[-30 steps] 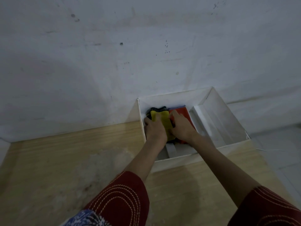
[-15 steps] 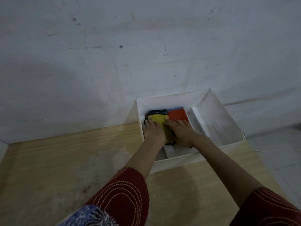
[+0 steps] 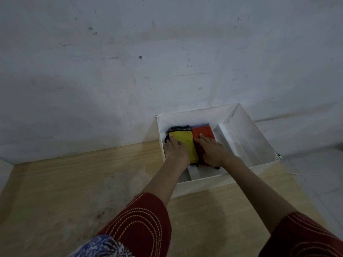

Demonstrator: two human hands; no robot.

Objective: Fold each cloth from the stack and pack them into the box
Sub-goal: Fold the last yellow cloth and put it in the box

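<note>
A dull grey-white wall (image 3: 130, 62), scuffed and dotted with dark specks, fills the upper half of the frame above a pale wood-grain tabletop (image 3: 65, 182) with a worn, whitish patch near its middle, while pale floor (image 3: 324, 173) tiles show at the right edge.

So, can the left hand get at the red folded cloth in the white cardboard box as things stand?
Probably yes. The left hand lies on the yellow folded cloth directly beside the red folded cloth, and the white cardboard box is open on top. The right hand covers only the cloth's near part.
</note>
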